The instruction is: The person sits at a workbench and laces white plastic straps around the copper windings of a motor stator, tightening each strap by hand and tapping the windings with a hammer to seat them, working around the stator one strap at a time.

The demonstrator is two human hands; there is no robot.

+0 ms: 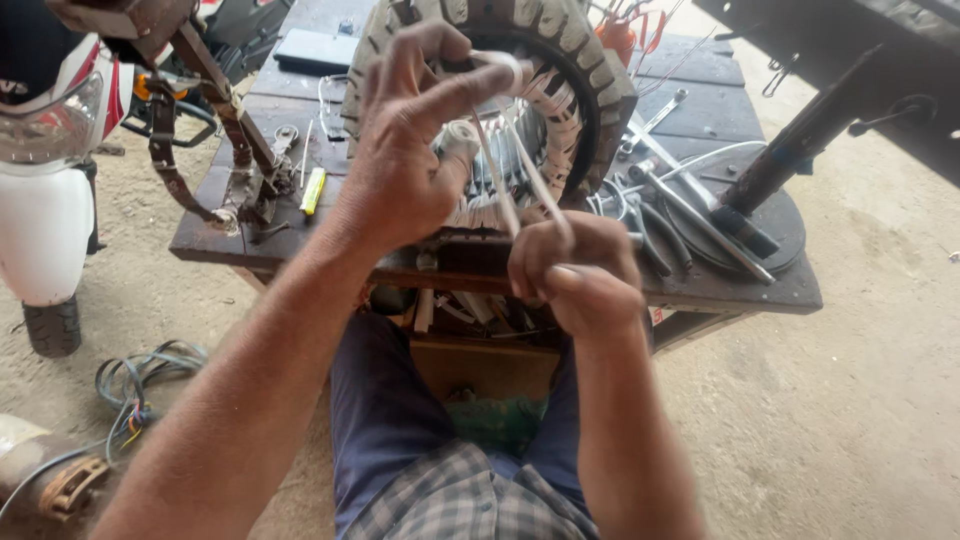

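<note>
nearest the camera are the person's knees in dark trousers and a checked cloth, and just beyond them the right hand [578, 275] sits at the near edge of the workbench [740, 290], curled into a fist and clamped on the lower ends of thin white strips [505, 180] that run up into the motor stator [560, 90]. the left hand [410, 150] is higher and farther in, fingers bent around the white-wrapped winding bundle [465, 140] at the stator's inner rim, the forefinger stretched along the top of it; it looks pinched onto the bundle, though the fingertips are partly hidden. the stator stands on edge on the bench, tilted toward the person, its ribbed grey casing ringing the pale coil ends. judging from this, the work in hand is drawing the strips snug around the winding: it would go best with an even pull from the lower hand along the line of the strips, while the upper hand keeps the bundle pressed flat so nothing bunches or slips off the coil ends. farther back lie spanners and metal rods [690, 200] to the right, a yellow marker-like tool [313, 190] to the left, a white scooter [45, 190] beside the bench, and a tangle of cables [140, 385] on the sandy floor.
</note>
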